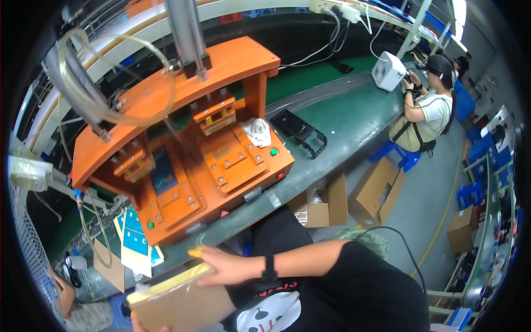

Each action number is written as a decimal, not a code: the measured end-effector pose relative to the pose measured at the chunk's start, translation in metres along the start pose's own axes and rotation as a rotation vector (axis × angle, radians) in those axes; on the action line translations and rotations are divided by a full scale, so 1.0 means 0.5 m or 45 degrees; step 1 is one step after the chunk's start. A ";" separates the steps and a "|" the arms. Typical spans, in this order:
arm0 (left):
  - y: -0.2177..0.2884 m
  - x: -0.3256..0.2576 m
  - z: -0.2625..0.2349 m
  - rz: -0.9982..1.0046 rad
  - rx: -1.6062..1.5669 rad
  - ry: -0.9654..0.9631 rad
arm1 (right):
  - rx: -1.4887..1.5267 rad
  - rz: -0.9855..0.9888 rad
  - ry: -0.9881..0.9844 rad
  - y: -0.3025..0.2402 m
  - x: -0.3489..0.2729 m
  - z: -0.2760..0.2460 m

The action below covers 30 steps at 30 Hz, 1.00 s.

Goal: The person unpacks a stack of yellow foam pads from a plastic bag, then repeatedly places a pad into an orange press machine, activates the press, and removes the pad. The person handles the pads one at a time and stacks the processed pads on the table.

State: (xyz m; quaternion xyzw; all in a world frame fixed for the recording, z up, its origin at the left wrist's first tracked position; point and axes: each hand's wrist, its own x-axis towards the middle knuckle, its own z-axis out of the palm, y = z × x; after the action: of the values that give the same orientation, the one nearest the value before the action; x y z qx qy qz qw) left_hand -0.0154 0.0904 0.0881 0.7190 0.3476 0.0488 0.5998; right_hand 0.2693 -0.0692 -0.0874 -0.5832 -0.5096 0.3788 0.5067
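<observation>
A flat brown cardboard box (pixel 182 306) with a yellow layer along its upper edge is tilted in front of my body. My right hand (pixel 229 266), with yellow covers on its fingertips and a black band at the wrist, grips the box's upper right edge. At the lower left corner my left hand (pixel 145 325) holds the box too; only some of its fingers show at the picture's lower edge. Just beyond the box stands an orange press machine (pixel 243 191) with two fixture beds. A dark flat panel (pixel 164 171) lies in its left bed.
A white cloth (pixel 256 133) rests on the machine. A black plastic frame (pixel 298 133) lies on the green bench (pixel 345 124). Left are blue-and-cream sheets (pixel 135 240). Open cartons (pixel 376 191) stand on the floor. A co-worker (pixel 428 105) sits right, near a white fan (pixel 389 72).
</observation>
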 end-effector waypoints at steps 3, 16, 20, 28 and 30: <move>-0.029 -0.016 0.005 0.090 -0.267 0.028 | 1.086 0.338 -0.404 0.006 -0.063 -0.010; -0.082 0.176 0.318 0.079 -0.805 -0.303 | -0.401 0.057 1.084 -0.100 -0.432 -0.192; -0.057 0.220 0.370 0.050 -0.716 -0.572 | -0.497 0.288 1.400 -0.106 -0.597 -0.213; -0.131 0.265 0.415 -0.097 -0.703 -0.740 | -0.056 0.642 1.984 -0.012 -0.966 -0.196; -0.135 0.268 0.414 -0.087 -0.762 -0.704 | 0.065 0.732 2.149 0.026 -1.077 -0.179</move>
State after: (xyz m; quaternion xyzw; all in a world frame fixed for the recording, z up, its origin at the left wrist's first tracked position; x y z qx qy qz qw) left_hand 0.1566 -0.0038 -0.0757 0.4867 0.1672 -0.0673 0.8548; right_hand 0.2537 -0.6139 -0.1224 -0.7617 0.2077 -0.0531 0.6114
